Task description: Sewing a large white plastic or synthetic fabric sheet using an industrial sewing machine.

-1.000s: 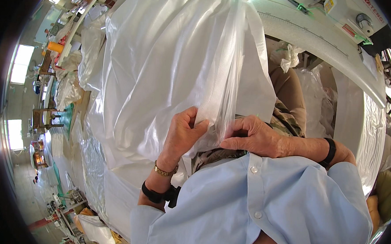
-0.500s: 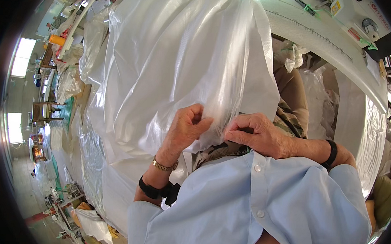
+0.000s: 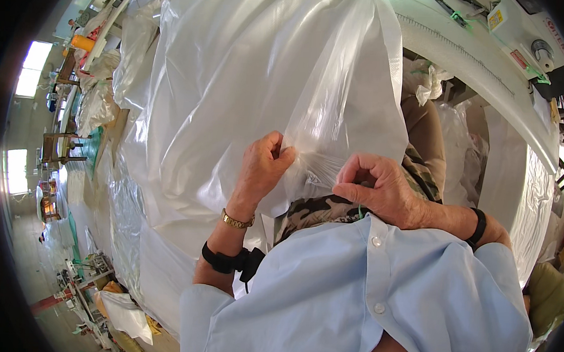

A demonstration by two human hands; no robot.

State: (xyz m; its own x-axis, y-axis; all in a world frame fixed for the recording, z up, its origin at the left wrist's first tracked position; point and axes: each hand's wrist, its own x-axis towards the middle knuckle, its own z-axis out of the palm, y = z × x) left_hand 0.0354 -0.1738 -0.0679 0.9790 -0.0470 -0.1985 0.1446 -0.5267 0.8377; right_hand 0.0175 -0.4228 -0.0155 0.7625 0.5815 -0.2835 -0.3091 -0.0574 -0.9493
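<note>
A large translucent white plastic sheet (image 3: 236,78) spreads over my lap and runs up to the table in gathered folds. My left hand (image 3: 263,165) is closed in a pinch on the near edge of its gathered part. To the right, my right hand (image 3: 383,189) has thumb and fingers drawn together at the same edge. A thin, clear stretch of film lies taut between the two hands. Under them shows the camouflage cloth (image 3: 312,209) over my lap. A small bit of green thread (image 3: 361,211) hangs below my right hand.
A white table (image 3: 441,50) with a ruler scale along its edge curves across the upper right. On it are a white machine (image 3: 531,42) and a dark slim tool (image 3: 449,9). Crumpled plastic (image 3: 425,81) hangs below the table; wooden stools (image 3: 60,148) stand far left.
Both hands have moved apart slightly, the left one up and to the left. The film between them is now pulled taut sideways, and more camouflage cloth shows below.
</note>
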